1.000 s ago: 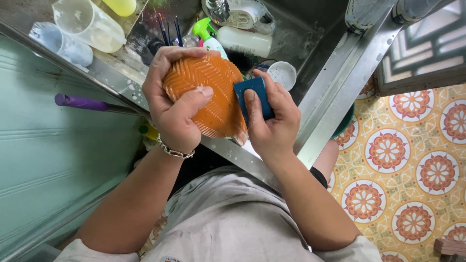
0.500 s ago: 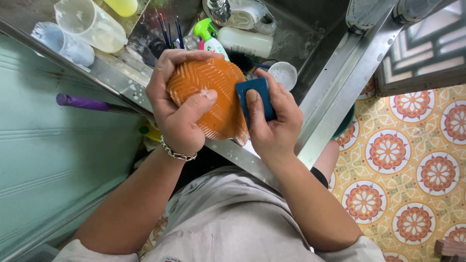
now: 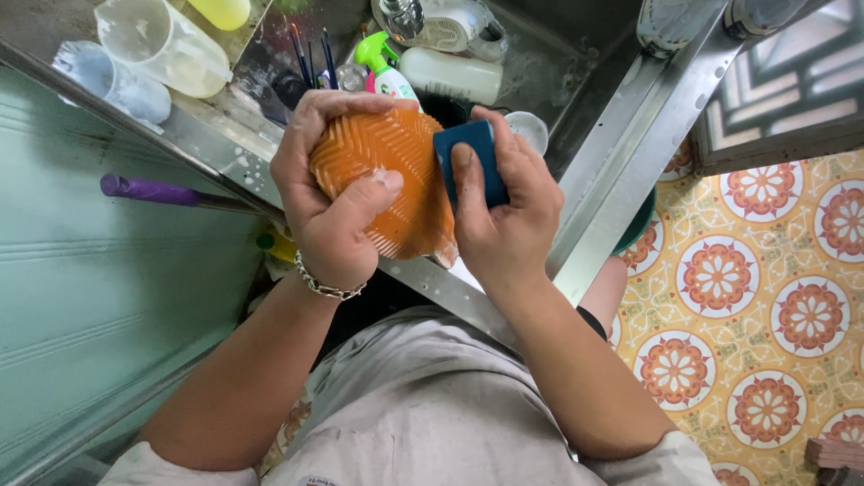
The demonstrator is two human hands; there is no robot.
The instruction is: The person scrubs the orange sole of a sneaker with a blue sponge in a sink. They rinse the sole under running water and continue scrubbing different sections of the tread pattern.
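Ahead of me a steel sink [image 3: 589, 193] holds a white bottle [image 3: 450, 75] lying on its side, a green-capped spray bottle [image 3: 382, 67] and a small white cup [image 3: 527, 128]. Two clear measuring jugs [image 3: 162, 45] sit on the counter. A purple handle [image 3: 148, 190] sticks out below. Patterned floor tiles [image 3: 765, 297] lie underfoot.

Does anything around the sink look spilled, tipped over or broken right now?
Two clear plastic cups lie on their sides on the steel sink ledge. Nothing looks spilled or broken; the left hand holds the orange ridged piece intact.
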